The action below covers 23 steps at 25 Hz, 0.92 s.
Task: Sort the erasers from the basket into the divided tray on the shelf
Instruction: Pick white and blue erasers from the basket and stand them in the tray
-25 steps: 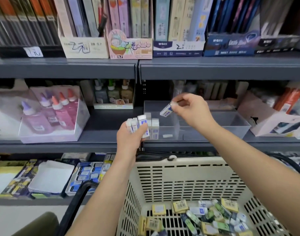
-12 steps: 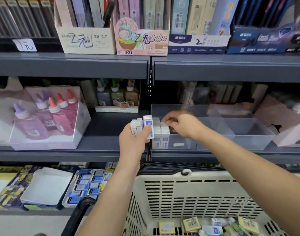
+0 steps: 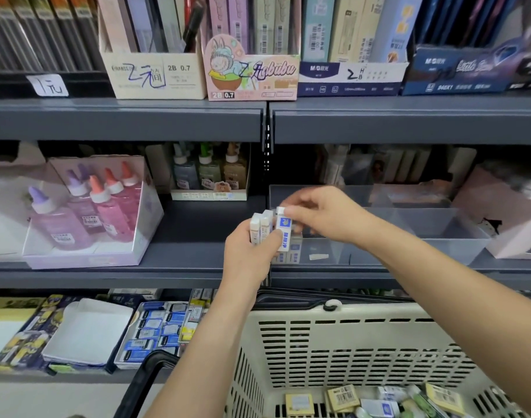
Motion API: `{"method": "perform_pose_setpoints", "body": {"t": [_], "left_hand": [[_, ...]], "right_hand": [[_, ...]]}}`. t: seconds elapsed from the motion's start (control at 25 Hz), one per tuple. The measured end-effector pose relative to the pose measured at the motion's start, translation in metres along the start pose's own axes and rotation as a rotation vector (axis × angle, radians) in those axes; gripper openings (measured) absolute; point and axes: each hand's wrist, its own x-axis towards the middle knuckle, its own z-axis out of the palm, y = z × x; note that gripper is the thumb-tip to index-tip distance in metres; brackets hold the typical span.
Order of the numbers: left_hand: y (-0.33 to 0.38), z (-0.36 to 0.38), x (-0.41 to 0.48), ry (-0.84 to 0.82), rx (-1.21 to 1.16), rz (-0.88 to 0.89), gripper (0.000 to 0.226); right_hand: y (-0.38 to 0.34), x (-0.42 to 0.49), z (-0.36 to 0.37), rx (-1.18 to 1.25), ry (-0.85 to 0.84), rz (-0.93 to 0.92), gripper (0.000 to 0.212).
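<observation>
Erasers stand upright as a small stack in the left hand, and we record its fingers and thumb curled round them. The rightmost piece, a blue-label eraser, stands a little higher than its neighbours. The right hand pinches its top end between thumb and fingertips, with the other fingers bent. We note that both hands meet just in front of the left end of the clear tray, which sits on the middle shelf. Through the tray's front wall we see tray erasers standing upright in the leftmost compartment. They are partly hidden by the hands, and we cannot tell their number. Below the forearms we find the cream basket, with loose erasers in yellow, white and green wrappers lying on its bottom. On the same shelf to the left stands a box of glue bottles, well apart from the tray.
</observation>
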Motion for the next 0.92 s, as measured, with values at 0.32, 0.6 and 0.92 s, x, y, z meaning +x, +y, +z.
{"method": "perform_pose_setpoints", "body": {"t": [0.32,0.6,0.92], "left_hand": [[-0.006,-0.005,0.005,0.105,-0.116,-0.072,0.014],[-0.008,0.0,0.003,0.05,-0.162,-0.05,0.011],[-0.009,-0.002,0.003,0.11,-0.101,0.027,0.001]], "right_hand": [[0.013,0.025,-0.026,-0.042,0.377,0.06,0.008],[0.026,0.031,0.002,-0.247,0.174,0.145,0.008],[0.028,0.028,0.004,-0.407,0.003,0.17,0.016]]}}
